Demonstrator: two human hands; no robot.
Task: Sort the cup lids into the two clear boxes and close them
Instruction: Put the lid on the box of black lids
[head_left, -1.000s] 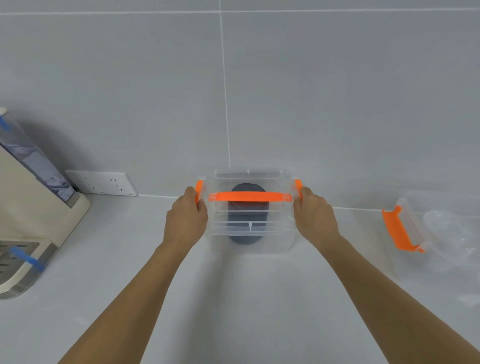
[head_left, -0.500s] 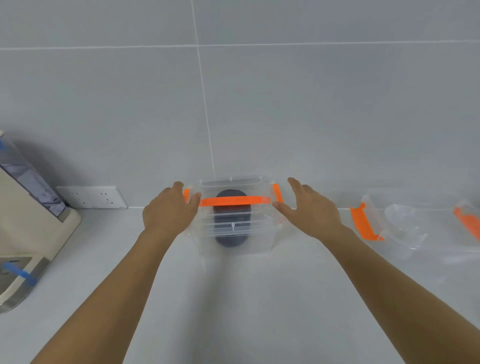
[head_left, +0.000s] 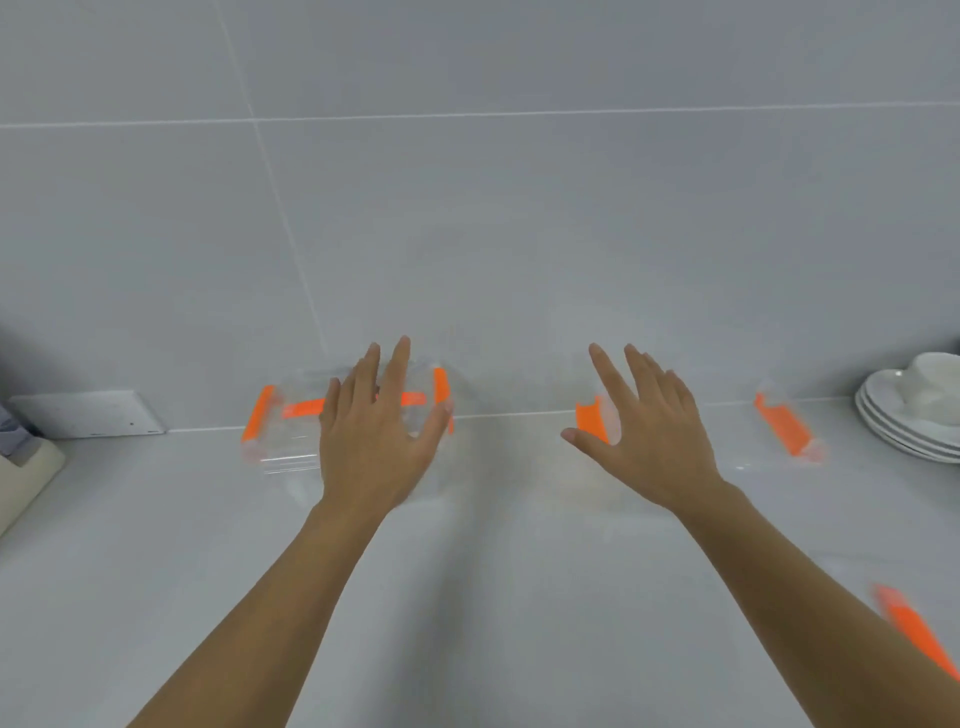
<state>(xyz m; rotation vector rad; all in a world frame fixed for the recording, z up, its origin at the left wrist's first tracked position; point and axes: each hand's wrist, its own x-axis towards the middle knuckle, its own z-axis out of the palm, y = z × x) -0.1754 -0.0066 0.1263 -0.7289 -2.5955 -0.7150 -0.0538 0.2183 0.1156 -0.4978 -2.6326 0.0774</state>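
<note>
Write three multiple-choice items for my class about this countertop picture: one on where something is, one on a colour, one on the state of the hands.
1. Where does the stack of white plates stand?
A. At the far right of the counter
B. Between the two boxes
C. At the near left edge

2. What colour are the latches on the clear boxes?
A. Blue
B. Orange
C. Green

3. What are the hands doing?
A. Both squeeze a lid
B. One holds a plate
C. Both are open, holding nothing

Answers:
1 A, since the plates sit by the right edge, beyond the right box.
2 B, since every latch on the left box and the right one shows orange.
3 C, since the left hand and right hand have spread fingers with nothing in them.
</note>
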